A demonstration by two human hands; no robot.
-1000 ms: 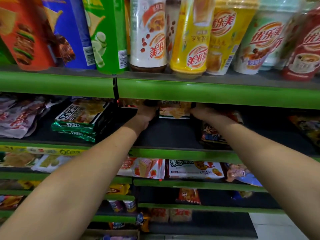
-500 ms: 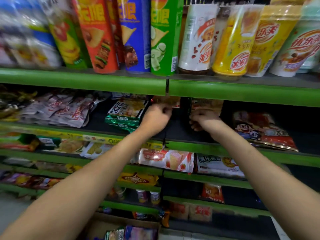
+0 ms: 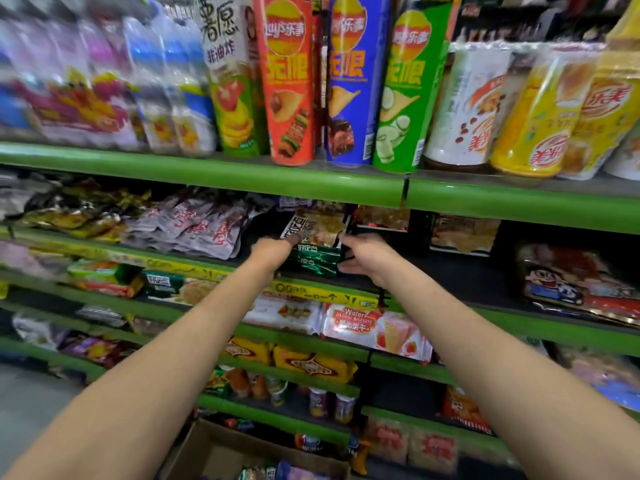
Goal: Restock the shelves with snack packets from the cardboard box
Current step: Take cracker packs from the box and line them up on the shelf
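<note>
Here, the left side of the green snack stack point(image 3: 317, 252) is touched by the left hand point(image 3: 272, 252); its grip cannot be told. The right side is held by the right hand point(image 3: 367, 259), fingers curled. If squeezed unevenly, the top packets could be tipped off the shelf edge point(image 3: 207, 268) just below.

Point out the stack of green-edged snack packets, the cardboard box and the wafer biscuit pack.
stack of green-edged snack packets point(image 3: 317, 252): head view, front green edge of the stack.
cardboard box point(image 3: 221, 445): head view, inner left wall.
wafer biscuit pack point(image 3: 377, 329): head view, printed front face.
</note>
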